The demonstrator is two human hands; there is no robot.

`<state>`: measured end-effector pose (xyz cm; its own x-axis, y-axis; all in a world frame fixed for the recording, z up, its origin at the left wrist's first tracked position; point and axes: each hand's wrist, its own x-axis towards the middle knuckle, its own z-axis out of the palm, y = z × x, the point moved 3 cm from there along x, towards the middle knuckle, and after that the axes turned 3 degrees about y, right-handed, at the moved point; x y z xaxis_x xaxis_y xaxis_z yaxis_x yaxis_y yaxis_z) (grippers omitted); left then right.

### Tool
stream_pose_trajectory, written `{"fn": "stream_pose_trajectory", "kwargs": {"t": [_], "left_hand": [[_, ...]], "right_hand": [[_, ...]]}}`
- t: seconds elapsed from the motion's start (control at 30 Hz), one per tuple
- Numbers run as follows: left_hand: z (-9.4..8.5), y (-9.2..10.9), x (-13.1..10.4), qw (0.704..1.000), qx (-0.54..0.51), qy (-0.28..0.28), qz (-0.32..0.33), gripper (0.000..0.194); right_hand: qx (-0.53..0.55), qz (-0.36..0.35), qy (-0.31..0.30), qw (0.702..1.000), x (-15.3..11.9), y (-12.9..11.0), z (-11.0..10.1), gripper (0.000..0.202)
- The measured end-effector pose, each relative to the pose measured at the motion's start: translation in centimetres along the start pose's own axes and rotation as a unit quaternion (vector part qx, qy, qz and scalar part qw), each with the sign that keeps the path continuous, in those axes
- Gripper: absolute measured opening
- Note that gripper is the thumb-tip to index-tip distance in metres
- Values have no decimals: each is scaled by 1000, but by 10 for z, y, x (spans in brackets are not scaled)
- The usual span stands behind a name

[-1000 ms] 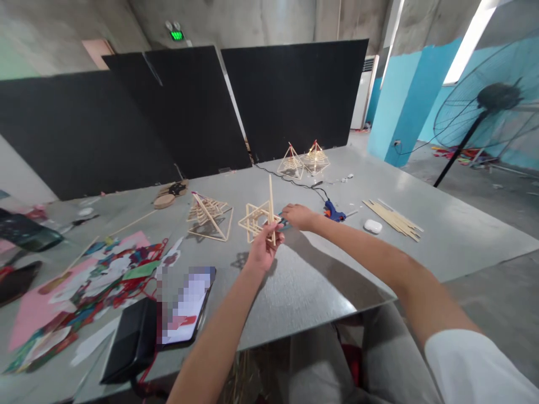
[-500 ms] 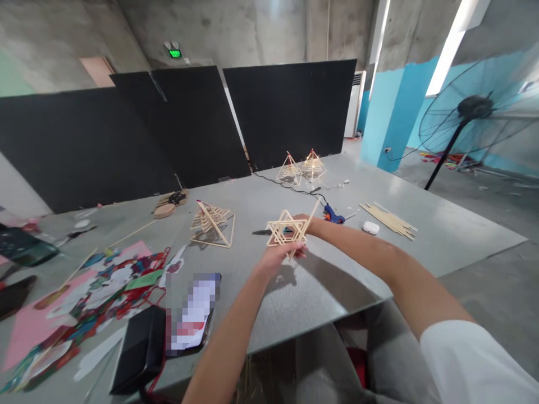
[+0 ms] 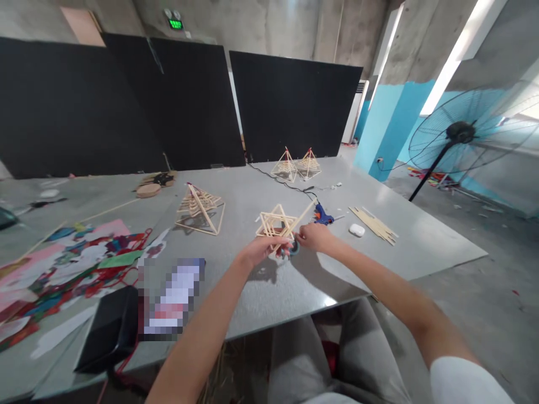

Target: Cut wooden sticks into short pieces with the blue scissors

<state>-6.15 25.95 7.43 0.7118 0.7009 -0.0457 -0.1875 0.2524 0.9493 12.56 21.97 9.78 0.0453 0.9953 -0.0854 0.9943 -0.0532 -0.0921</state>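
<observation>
My left hand (image 3: 267, 248) is closed on a star-shaped frame of thin wooden sticks (image 3: 275, 219), held just above the table, with one long stick jutting up to the right. Beside it, my right hand (image 3: 312, 237) is closed, its fingertips at the loop handles of a pair of scissors (image 3: 293, 247). The frame and left fingers cover most of the scissors. To the left stands a stick pyramid (image 3: 200, 207) with a red tip. Just beyond my right hand lies a blue glue gun (image 3: 323, 214).
Loose wooden sticks (image 3: 374, 225) and a white earphone case (image 3: 357, 230) lie right. Two more pyramids (image 3: 286, 165) stand at the back. On the left are a phone (image 3: 174, 297), a black box (image 3: 110, 328) and colourful scraps (image 3: 96, 252). A black partition (image 3: 295, 106) stands behind.
My right hand has come out from behind the frame toward me and to the right, the scissors' handles moving nearer too. The frame has tilted. My view has shifted.
</observation>
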Motion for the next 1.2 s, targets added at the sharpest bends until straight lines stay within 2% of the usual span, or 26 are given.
{"fn": "stream_pose_trajectory", "kwargs": {"t": [0.13,0.27,0.37,0.47,0.57,0.67,0.73,0.83,0.93,1.03,1.2], "left_hand": [[-16,7,2,999,-13,43,7,19],[-22,7,3,998,-4,61,4,21],[-24,7,3,998,0,63,4,21],[-26,8,3,998,1,67,7,22],[-28,10,2,998,4,66,11,24],[-30,12,-1,998,6,58,23,27],[-30,13,-3,998,8,49,32,28],[-29,9,-3,999,15,29,35,34],[-23,2,-1,999,29,9,26,45],[-16,-7,0,999,51,-10,3,46],[-12,-21,1,994,84,-41,-48,47]], "right_hand": [[-25,10,-12,1000,6,-34,4,37],[-29,21,-3,999,10,-59,5,40],[-14,14,-25,999,14,-70,7,40],[18,10,-63,998,18,-69,6,40],[66,28,-89,993,13,-50,2,41],[139,48,-103,984,-14,-10,1,35],[199,54,-93,974,-42,22,4,29],[307,65,-72,947,-83,66,11,37],[410,64,-24,909,-105,96,16,50],[497,51,49,865,-100,108,14,60],[582,26,174,794,-62,109,15,55]]}}
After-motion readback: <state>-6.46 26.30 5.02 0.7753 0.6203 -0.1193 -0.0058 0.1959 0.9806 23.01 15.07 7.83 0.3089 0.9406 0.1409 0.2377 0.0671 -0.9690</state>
